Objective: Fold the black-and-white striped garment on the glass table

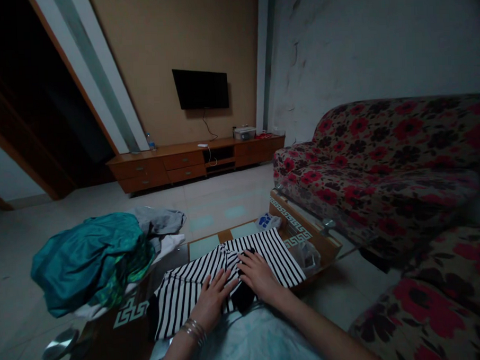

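Note:
A black-and-white striped garment (189,288) with black trim lies spread across the low coffee table (108,345). Flat on its middle rests my left hand (216,296), fingers extended, with silver bangles at the wrist. My right hand (257,272) lies just to the right, palm down on the stripes and a black part, its fingers stretched out. Neither hand grips the fabric. Part of the garment is hidden under both hands. Pale blue cloth (258,341) covers my lap at the table's near edge.
A heap of teal clothes (92,255) and a grey garment (160,219) sit at the table's left end. At its far right are a blue-and-white packet (268,221) and a clear plastic container (308,256). A floral sofa (366,158) stands to the right, a TV cabinet (183,161) beyond.

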Tool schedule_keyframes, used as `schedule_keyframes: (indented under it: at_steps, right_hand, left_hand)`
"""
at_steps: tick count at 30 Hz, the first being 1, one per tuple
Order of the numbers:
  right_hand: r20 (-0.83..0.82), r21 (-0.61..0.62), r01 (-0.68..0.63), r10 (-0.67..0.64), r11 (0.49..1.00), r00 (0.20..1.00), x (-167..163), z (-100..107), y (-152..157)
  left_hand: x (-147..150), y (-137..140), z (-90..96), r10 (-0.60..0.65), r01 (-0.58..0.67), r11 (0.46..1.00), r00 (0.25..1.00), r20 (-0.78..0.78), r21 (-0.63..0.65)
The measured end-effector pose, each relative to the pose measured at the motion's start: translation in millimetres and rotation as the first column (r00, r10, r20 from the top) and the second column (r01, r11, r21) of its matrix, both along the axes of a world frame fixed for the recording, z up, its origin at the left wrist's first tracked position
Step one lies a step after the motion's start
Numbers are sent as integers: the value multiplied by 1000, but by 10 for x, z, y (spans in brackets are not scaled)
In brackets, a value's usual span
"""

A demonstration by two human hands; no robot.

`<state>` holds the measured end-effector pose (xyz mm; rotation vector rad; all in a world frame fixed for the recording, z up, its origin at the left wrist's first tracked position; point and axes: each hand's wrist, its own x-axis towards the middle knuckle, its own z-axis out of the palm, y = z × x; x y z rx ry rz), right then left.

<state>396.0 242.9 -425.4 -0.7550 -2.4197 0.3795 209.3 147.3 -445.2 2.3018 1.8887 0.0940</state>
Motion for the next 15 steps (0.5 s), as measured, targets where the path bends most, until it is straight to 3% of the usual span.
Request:
schedule_keyframes:
  at_steps: [4,6,9,11,13,15]
  right_hand:
    - [-105,-208,142,-167,968,980,220,-259,181]
    - [-110,-244,302,-335,922,936,445,-298,326]
    - [121,-182,643,-632,744,766,778,-245,477]
    - [302,-114,777,-724,619,621,899,-183,506]
    - [398,-78,819,-735,569,549,917,-127,496]
    - [440,-73,820,-720,567,537,869,-87,485]
  left_hand:
    - [-72,24,-12,-4,1,1000,991,136,27]
    - [-134,60,-17,29,-59,993,965,262,105]
    - [-176,158,19,145,-251,937,913,381,245]
    - [-129,253,71,219,-326,907,905,364,266]
    - [-20,357,122,255,-325,919,923,289,225]
    - [122,454,147,269,-303,938,942,201,166]
